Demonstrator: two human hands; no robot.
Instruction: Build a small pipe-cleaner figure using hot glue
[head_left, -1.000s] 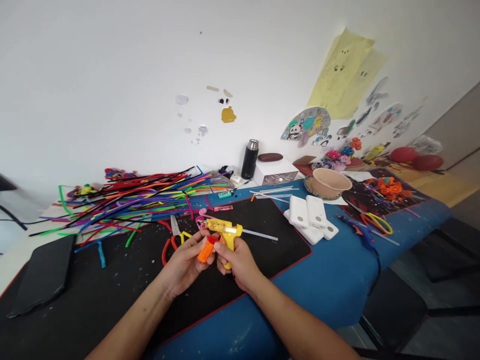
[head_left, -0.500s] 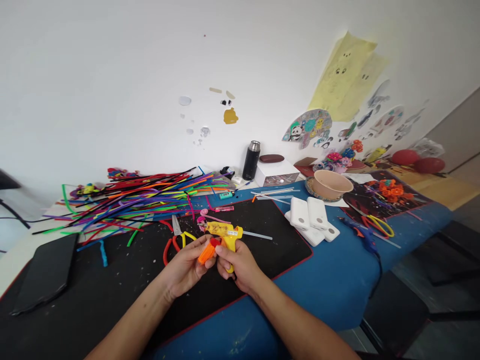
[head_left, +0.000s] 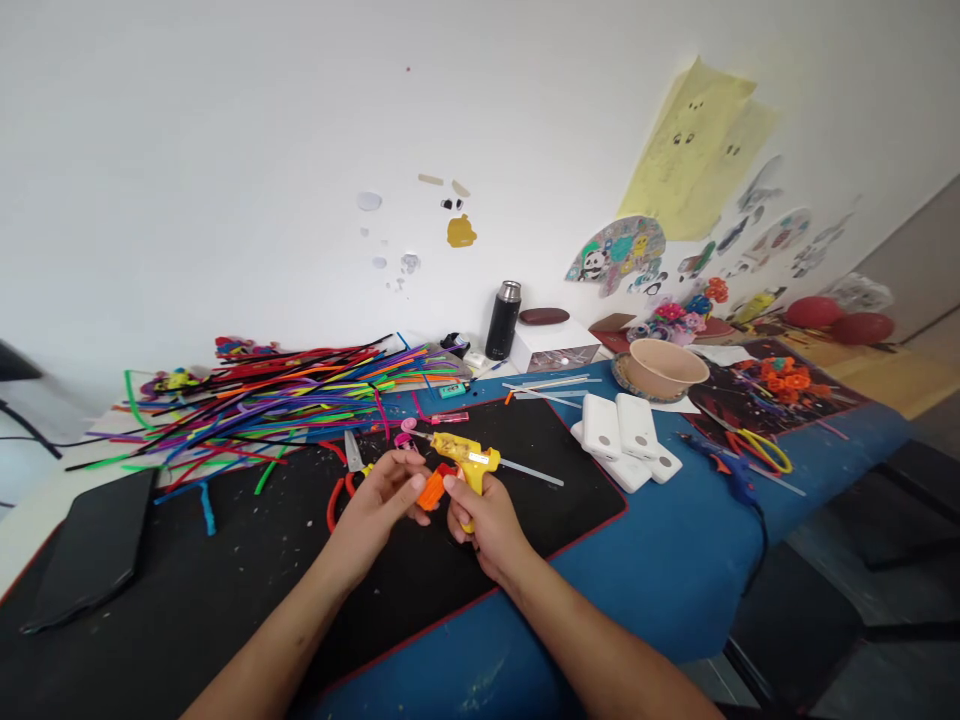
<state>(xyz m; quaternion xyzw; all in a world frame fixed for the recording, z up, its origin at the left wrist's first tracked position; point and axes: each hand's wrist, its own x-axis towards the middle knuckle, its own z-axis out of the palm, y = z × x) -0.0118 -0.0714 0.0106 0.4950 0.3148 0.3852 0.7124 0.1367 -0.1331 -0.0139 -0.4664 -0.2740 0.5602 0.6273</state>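
Observation:
My right hand (head_left: pixel 487 522) is closed around the handle of a yellow glue gun (head_left: pixel 463 453), with a clear glue stick jutting from its back and the nozzle pointing left. Between my hands is a small orange fuzzy bundle (head_left: pixel 431 491) with a red part on top, like bent pipe cleaners. My left hand (head_left: pixel 386 498) grips it between thumb and fingers, and my right thumb tip lies against its edge. A small pink curled piece (head_left: pixel 407 426) lies beyond the nozzle. Scissors with red and yellow handles (head_left: pixel 335 500) rest partly hidden behind my left hand.
Many coloured pipe cleaners (head_left: pixel 292 400) are heaped at back left. White flat devices (head_left: pixel 600 427) are stacked right of the black mat (head_left: pixel 247 590). A black flask (head_left: pixel 503 320), a peach bowl (head_left: pixel 667 372) and a blue glue gun (head_left: pixel 735 478) stand or lie farther off.
The glue gun and orange bundle have shifted slightly right. My left hand's fingers have lifted and loosened around the bundle, and its orange strands now face me more.

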